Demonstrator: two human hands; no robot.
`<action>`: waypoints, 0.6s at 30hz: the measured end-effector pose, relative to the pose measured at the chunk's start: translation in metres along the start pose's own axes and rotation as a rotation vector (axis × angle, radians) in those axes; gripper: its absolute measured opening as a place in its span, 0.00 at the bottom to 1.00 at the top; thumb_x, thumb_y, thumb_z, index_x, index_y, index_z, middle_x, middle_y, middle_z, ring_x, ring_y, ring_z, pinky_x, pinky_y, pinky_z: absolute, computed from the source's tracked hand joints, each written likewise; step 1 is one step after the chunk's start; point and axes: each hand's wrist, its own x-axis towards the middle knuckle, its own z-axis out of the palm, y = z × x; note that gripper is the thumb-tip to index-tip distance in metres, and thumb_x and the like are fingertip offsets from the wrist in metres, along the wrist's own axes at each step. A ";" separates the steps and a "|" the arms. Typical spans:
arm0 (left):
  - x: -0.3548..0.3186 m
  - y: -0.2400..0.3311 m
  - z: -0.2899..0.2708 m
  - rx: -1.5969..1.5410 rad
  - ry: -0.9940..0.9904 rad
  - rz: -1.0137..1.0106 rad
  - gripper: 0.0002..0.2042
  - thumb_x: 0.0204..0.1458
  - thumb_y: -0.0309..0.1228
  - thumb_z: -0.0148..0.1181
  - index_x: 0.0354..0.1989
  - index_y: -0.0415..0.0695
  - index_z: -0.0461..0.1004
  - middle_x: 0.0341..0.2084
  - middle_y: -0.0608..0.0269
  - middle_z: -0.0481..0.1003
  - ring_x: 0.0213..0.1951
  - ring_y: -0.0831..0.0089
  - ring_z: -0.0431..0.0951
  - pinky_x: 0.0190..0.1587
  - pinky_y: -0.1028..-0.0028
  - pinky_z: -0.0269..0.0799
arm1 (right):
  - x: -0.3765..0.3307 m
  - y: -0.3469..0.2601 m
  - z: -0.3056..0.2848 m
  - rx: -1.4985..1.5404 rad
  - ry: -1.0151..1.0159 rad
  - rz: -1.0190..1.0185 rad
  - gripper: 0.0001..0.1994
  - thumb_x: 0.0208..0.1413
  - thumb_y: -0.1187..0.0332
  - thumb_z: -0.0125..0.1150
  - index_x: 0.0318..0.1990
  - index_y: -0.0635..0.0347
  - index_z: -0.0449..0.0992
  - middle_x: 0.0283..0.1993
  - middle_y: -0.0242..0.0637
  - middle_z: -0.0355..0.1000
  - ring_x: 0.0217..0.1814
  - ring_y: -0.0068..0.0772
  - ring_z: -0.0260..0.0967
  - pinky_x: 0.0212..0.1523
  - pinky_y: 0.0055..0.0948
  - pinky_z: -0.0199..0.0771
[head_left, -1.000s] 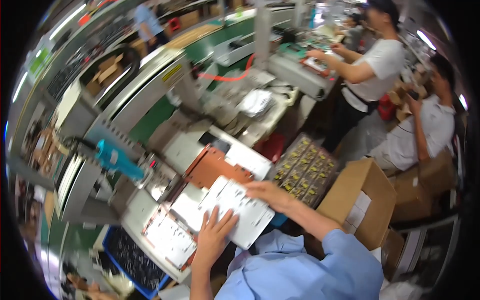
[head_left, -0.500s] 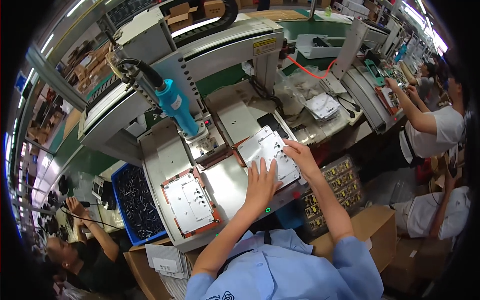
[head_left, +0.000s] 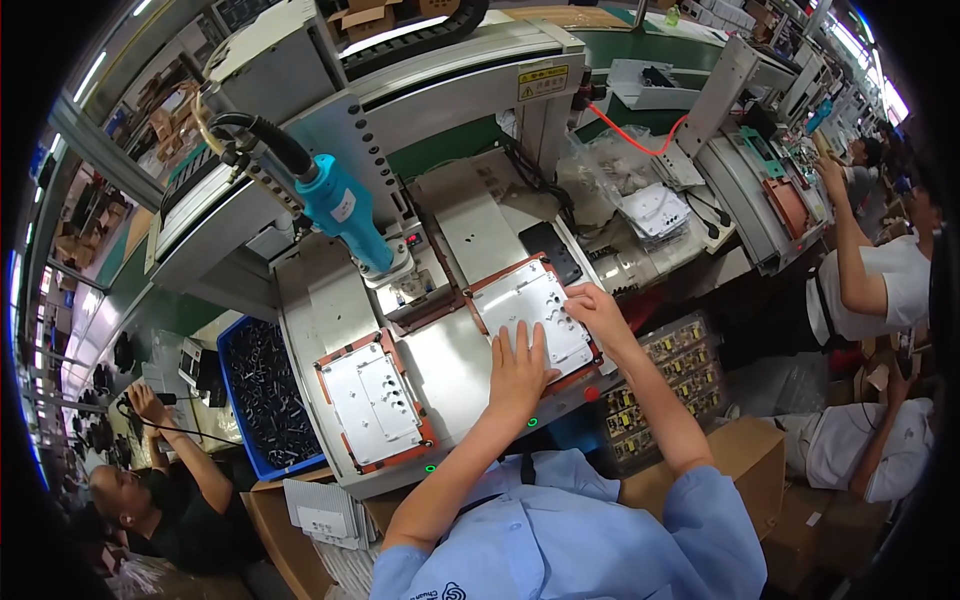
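Observation:
A white panel point(head_left: 530, 297) with dark holes lies in the right-hand orange-brown fixture point(head_left: 482, 277), whose border shows around it. My left hand point(head_left: 522, 372) rests on the panel's near part, palm down and fingers stretched out. At the panel's right edge is my right hand point(head_left: 600, 316), its fingers curled and thumb and index closed on that edge; the fingertips are partly hidden. A second white panel point(head_left: 368, 400) sits in the left fixture point(head_left: 428, 432), away from both hands.
A blue screwdriving head point(head_left: 347, 215) hangs from the machine's gantry behind the fixtures. On the left stands a blue bin point(head_left: 228, 375) of small dark parts. A tray of yellow-black parts point(head_left: 655, 385) is near my right forearm. Other people work on both sides.
The right panel has gone from tilted above its fixture to lying down in it, with both my hands still on it. My view has shifted slightly.

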 end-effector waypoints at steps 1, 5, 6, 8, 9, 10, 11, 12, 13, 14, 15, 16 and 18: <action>0.001 0.001 -0.001 0.019 -0.008 -0.008 0.39 0.43 0.47 0.64 0.62 0.41 0.57 0.55 0.42 0.63 0.55 0.39 0.63 0.59 0.52 0.57 | 0.002 -0.002 -0.001 0.003 0.008 0.001 0.15 0.54 0.72 0.58 0.49 0.67 0.71 0.38 0.37 0.75 0.40 0.21 0.71 0.41 0.21 0.70; 0.001 0.001 -0.004 0.076 -0.030 -0.001 0.41 0.40 0.48 0.66 0.63 0.44 0.58 0.55 0.42 0.63 0.54 0.39 0.65 0.58 0.51 0.59 | 0.003 -0.011 0.003 -0.360 0.056 -0.123 0.10 0.52 0.72 0.61 0.41 0.68 0.77 0.36 0.36 0.76 0.35 0.20 0.72 0.39 0.22 0.72; 0.001 0.000 -0.001 0.095 -0.031 0.000 0.40 0.39 0.48 0.67 0.63 0.47 0.59 0.54 0.41 0.64 0.53 0.38 0.65 0.58 0.51 0.59 | 0.001 -0.014 0.007 -0.463 0.090 -0.164 0.11 0.52 0.71 0.60 0.41 0.69 0.76 0.35 0.38 0.76 0.35 0.23 0.72 0.38 0.23 0.72; 0.004 0.000 -0.003 0.090 -0.046 0.010 0.40 0.39 0.48 0.67 0.62 0.47 0.60 0.54 0.41 0.65 0.53 0.38 0.66 0.58 0.51 0.59 | -0.001 -0.010 0.008 -0.567 0.153 -0.262 0.10 0.52 0.72 0.61 0.39 0.69 0.75 0.34 0.40 0.75 0.33 0.28 0.73 0.37 0.24 0.73; 0.005 -0.001 -0.004 0.087 -0.057 0.014 0.39 0.39 0.48 0.68 0.62 0.48 0.61 0.54 0.41 0.65 0.53 0.38 0.66 0.58 0.51 0.60 | -0.001 -0.006 0.008 -0.567 0.159 -0.259 0.10 0.52 0.72 0.61 0.39 0.69 0.75 0.34 0.40 0.75 0.33 0.28 0.73 0.37 0.24 0.73; 0.007 -0.001 -0.005 0.085 -0.061 0.018 0.39 0.39 0.48 0.68 0.62 0.48 0.61 0.54 0.41 0.65 0.53 0.38 0.66 0.58 0.51 0.60 | -0.003 -0.002 0.009 -0.511 0.186 -0.251 0.09 0.51 0.72 0.61 0.37 0.68 0.74 0.33 0.39 0.75 0.33 0.28 0.73 0.36 0.24 0.73; 0.008 -0.001 -0.005 0.089 -0.067 0.021 0.39 0.39 0.48 0.68 0.61 0.48 0.62 0.53 0.41 0.65 0.52 0.38 0.67 0.58 0.51 0.60 | -0.002 0.001 0.008 -0.454 0.213 -0.245 0.08 0.51 0.72 0.62 0.35 0.67 0.73 0.32 0.38 0.75 0.33 0.27 0.73 0.36 0.24 0.73; 0.010 -0.001 -0.006 0.093 -0.072 0.025 0.38 0.39 0.47 0.68 0.61 0.48 0.63 0.53 0.40 0.66 0.52 0.37 0.67 0.58 0.51 0.60 | 0.001 0.004 0.007 -0.400 0.208 -0.257 0.07 0.51 0.72 0.63 0.33 0.66 0.71 0.31 0.37 0.74 0.33 0.27 0.73 0.36 0.24 0.73; 0.011 -0.001 -0.006 0.090 -0.074 0.032 0.38 0.39 0.47 0.68 0.61 0.48 0.63 0.53 0.40 0.66 0.52 0.37 0.67 0.58 0.51 0.60 | 0.003 0.007 0.006 -0.400 0.216 -0.256 0.07 0.51 0.72 0.63 0.33 0.66 0.71 0.31 0.37 0.74 0.33 0.27 0.73 0.36 0.24 0.73; 0.013 -0.002 -0.007 0.078 -0.086 0.036 0.37 0.39 0.48 0.67 0.60 0.48 0.63 0.53 0.40 0.66 0.52 0.37 0.67 0.58 0.51 0.60 | 0.004 0.009 0.005 -0.379 0.211 -0.261 0.07 0.51 0.72 0.62 0.33 0.66 0.71 0.31 0.37 0.74 0.33 0.26 0.73 0.35 0.24 0.73; 0.015 -0.003 -0.008 0.067 -0.095 0.043 0.37 0.40 0.48 0.67 0.60 0.49 0.63 0.53 0.40 0.66 0.52 0.37 0.67 0.58 0.51 0.60 | 0.005 0.011 0.003 -0.358 0.208 -0.268 0.07 0.51 0.72 0.62 0.33 0.66 0.72 0.30 0.37 0.74 0.32 0.26 0.73 0.35 0.24 0.73; 0.015 -0.004 -0.006 0.063 -0.093 0.048 0.36 0.41 0.47 0.66 0.60 0.48 0.63 0.53 0.39 0.66 0.52 0.37 0.67 0.57 0.51 0.60 | 0.007 0.013 0.002 -0.398 0.187 -0.263 0.06 0.52 0.71 0.62 0.32 0.65 0.72 0.29 0.37 0.74 0.32 0.26 0.72 0.34 0.25 0.73; 0.015 -0.003 -0.008 0.062 -0.096 0.069 0.35 0.42 0.46 0.66 0.60 0.48 0.63 0.53 0.39 0.65 0.51 0.37 0.67 0.57 0.51 0.60 | 0.003 0.015 0.001 -0.424 0.203 -0.256 0.06 0.52 0.71 0.61 0.32 0.65 0.73 0.29 0.37 0.74 0.31 0.27 0.72 0.34 0.26 0.72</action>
